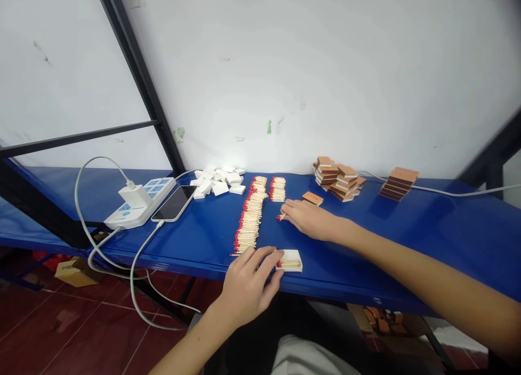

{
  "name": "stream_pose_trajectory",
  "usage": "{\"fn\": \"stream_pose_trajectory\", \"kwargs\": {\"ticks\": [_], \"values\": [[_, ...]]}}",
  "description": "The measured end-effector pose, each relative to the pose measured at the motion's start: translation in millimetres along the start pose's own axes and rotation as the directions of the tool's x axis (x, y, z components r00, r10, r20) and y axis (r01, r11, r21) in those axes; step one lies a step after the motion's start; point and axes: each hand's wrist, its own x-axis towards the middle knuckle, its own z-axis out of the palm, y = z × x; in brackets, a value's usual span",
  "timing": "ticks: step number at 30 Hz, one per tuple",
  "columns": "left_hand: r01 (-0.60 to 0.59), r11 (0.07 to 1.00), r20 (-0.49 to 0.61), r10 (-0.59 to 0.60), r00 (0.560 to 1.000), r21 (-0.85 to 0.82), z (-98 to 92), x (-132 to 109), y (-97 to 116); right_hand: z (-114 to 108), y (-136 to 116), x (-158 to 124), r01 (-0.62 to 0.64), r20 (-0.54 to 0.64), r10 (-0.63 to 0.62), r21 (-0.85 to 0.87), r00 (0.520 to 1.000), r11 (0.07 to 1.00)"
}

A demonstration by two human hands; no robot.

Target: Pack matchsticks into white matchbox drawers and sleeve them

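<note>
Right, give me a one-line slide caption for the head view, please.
Left hand holding a white tray of matches, right hand pinching more red-tipped matches over a blue table.

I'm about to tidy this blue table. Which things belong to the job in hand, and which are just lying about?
Seemingly part of the job:
white tray with matches inside, at the left hand
pinched matches in the right hand
long match row
short match row
pile of white trays
brown-topped boxes

Apparently just lying about:
phone
charging cable
charger
power strip
</note>
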Motion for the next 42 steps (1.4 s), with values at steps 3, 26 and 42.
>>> {"fn": "stream_pose_trajectory", "kwargs": {"ticks": [3,26,42], "values": [[-0.005,1.000,-0.005,0.005,1.000,-0.005,-0.9,1.2,0.6,-3.1,-6.0,-1.1,0.010,-0.005,-0.010,-0.085,1.000,0.996],[-0.002,1.000,-0.009,0.002,1.000,0.008,-0.2,0.8,-0.1,-11.0,-30.1,-17.6,-0.055,0.156,0.118,-0.359,0.981,0.932],[0.077,0.996,0.022,-0.076,0.997,-0.045,-3.3,2.5,2.1,-24.4,-12.1,-31.2,-0.014,0.161,-0.022,0.221,0.987,0.975]]}}
